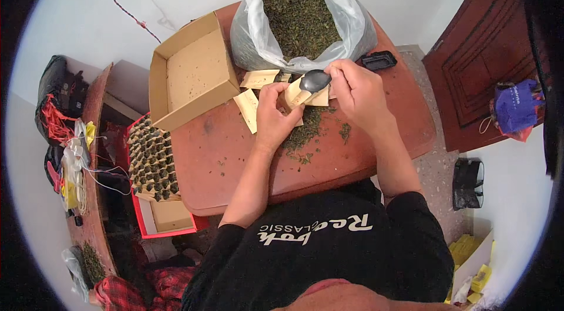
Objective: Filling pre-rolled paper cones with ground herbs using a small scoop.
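My left hand holds a small tan paper packet between thumb and fingers, above the reddish table. In my right hand is a dark metal spoon, its bowl over the packet's upper end; its handle is hidden by my fingers. Further tan packets lie beside and partly under my left hand. Just beyond the hands stands an open clear plastic bag full of dried green leaves. Loose leaf bits are scattered on the table below my hands.
An open cardboard box sits at the table's left. Below it, a red-edged box holds rows of filled packets. A black plastic tray lies right of the bag. Further left is a cluttered wooden surface; a person's red checked sleeve shows at lower left.
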The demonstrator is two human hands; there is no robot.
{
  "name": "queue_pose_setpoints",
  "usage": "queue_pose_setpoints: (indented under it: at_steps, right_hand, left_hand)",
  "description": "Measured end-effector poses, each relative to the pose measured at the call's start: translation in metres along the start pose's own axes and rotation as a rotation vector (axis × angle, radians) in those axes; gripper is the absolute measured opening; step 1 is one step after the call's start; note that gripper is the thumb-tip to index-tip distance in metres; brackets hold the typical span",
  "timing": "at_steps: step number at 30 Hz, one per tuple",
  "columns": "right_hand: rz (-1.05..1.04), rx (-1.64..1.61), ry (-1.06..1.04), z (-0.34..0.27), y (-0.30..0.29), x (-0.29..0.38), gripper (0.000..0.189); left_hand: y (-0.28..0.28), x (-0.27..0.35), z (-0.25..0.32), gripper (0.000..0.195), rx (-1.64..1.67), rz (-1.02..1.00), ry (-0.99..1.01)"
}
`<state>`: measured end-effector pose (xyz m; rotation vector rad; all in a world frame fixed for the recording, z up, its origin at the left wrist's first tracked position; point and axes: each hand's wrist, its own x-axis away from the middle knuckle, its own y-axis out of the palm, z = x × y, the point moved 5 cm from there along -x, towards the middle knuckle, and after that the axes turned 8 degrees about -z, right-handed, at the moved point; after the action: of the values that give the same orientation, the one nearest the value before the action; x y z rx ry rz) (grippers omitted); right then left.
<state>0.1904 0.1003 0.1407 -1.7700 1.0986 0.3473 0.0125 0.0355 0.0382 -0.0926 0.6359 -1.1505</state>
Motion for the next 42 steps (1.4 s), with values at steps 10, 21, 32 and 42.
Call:
queue_pose_setpoints:
  at_steps: [10,21,32,42]
  right_hand:
    - [0.102,-0.078,0.246,0.043,-0.016,-0.034,0.023]
    - [-0.192,-0.252,0.22,0.124,0.109,-0.092,0.031]
    - [-0.303,-0.014,0.272,0.125,0.09,-0.083,0.033]
    - [-0.378,-0.161,0.315,0.135,0.109,-0.075,0.031]
  left_hand:
    - [-0.001,-0.001,-0.012,0.046,0.028,0.027,0.016]
    - [0.0,-0.001,-0.013,0.048,0.222,0.009,-0.111]
    - [-0.004,-0.002,-0.023,0.047,0.179,0.019,-0.094]
    - [-0.006,-0.002,-0.025,0.045,0.087,0.044,-0.063]
